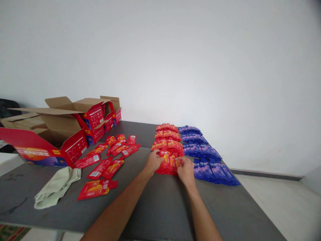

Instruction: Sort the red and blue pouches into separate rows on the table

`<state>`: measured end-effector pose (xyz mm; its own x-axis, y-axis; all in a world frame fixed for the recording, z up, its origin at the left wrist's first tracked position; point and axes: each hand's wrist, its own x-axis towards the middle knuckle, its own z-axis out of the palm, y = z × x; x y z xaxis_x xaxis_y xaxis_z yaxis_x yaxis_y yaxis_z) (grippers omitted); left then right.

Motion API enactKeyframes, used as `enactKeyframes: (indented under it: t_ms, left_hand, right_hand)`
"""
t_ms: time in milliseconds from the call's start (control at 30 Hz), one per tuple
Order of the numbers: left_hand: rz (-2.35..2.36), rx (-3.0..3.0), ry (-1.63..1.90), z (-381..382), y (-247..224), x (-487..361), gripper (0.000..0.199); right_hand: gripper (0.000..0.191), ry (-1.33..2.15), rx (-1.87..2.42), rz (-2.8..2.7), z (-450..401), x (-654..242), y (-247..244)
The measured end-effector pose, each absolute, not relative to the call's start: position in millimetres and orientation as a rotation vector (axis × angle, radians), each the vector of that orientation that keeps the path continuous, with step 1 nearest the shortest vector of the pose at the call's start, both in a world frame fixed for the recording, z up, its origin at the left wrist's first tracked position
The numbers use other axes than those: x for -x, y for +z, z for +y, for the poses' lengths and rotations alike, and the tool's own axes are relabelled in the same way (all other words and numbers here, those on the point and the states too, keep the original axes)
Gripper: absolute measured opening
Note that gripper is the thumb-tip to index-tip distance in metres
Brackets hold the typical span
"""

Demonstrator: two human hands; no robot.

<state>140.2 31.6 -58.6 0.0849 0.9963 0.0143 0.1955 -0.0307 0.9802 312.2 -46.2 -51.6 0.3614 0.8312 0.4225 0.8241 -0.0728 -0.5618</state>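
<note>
Red pouches with orange fruit prints (166, 144) lie overlapping in several rows on the dark table (155, 204). My left hand (153, 162) grips the left edge of the nearest red row (165, 164), thumb on top. At that row's right end, my right hand (186, 170) holds the edge with its fingers bent round it. Just right of my right hand, blue-purple pouches (213, 170) lie in similar rows. Loose red pouches (96, 188) are scattered on the table to the left, some with their barcode side up.
Open red and blue cartons (75, 147) with brown flaps stand at the left and back left. A pale green cloth (56, 187) lies crumpled near the front left. Behind the table rises a white wall (160, 60); its right edge borders open floor.
</note>
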Motion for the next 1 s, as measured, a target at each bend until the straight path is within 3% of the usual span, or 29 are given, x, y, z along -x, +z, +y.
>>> enactKeyframes:
  t_ms: [133,400,600,1000]
  left_hand:
    - [1.311,-1.543,1.047,28,-66,-173,0.059]
    - [1.343,-1.879,0.945,10,-53,-220,0.049]
    - [1.408,-2.347,0.753,-3,-47,-228,0.029]
    - [1.495,-2.367,0.748,-19,-49,-209,0.036]
  right_hand:
    - [0.053,0.004,1.976,-1.4,-55,-330,-58]
    - [0.07,0.191,2.058,-1.473,-67,-330,-69]
    - [0.066,0.286,2.121,-1.454,-68,-328,-67]
    - [0.06,0.126,2.139,-1.447,-70,-319,-57]
